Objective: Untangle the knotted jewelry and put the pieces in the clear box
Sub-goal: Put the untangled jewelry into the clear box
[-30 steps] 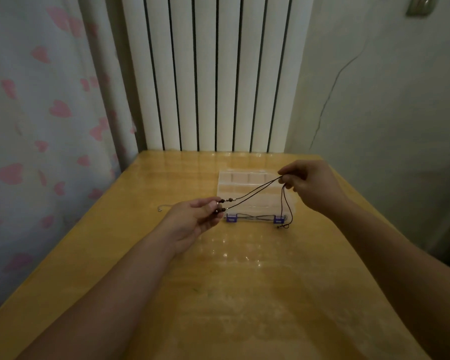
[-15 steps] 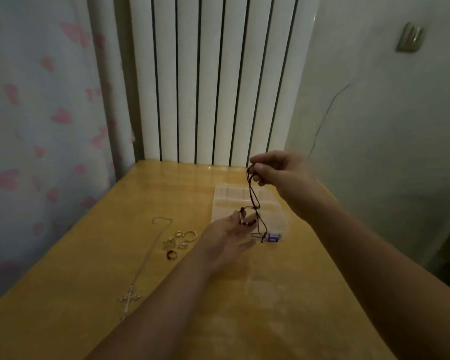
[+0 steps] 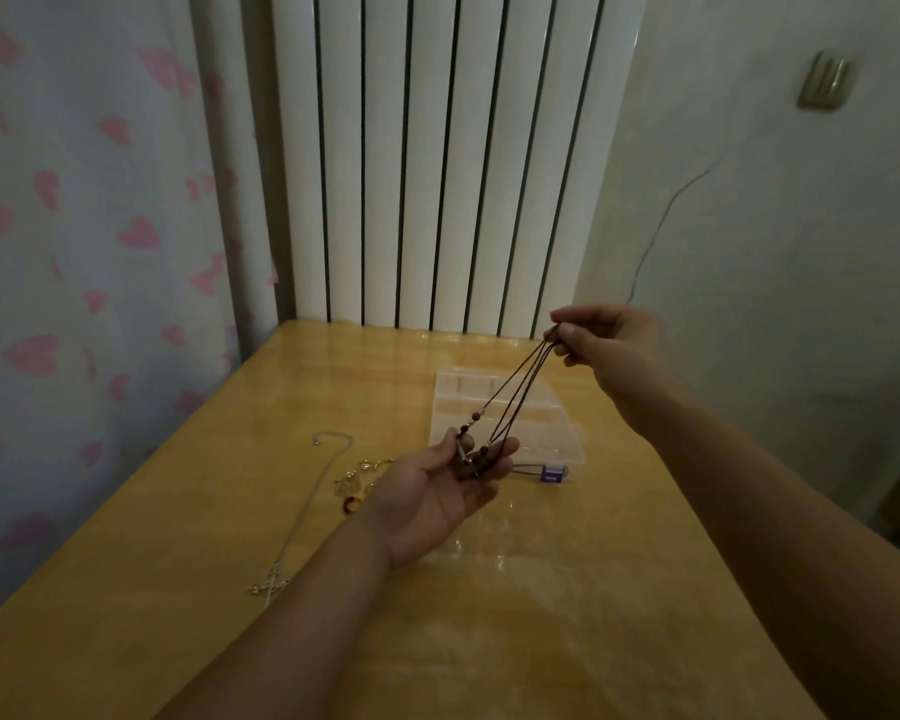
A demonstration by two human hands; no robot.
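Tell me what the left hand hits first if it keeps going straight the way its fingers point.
Probably the clear box: the left hand lies palm up, its fingers aimed at the box's near edge just beyond. Depth is unclear; it may pass above.

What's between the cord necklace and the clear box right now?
The lid looks shut on the clear box. The cord necklace hangs above it, pinched by the right hand, beads resting in the left hand. Nothing else intervenes.

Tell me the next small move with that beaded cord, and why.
Probably lower the right hand toward the clear box, feeding the beaded cord in. It looks knot-free: its strands run straight from the right hand's pinch to the beads resting on the left hand.
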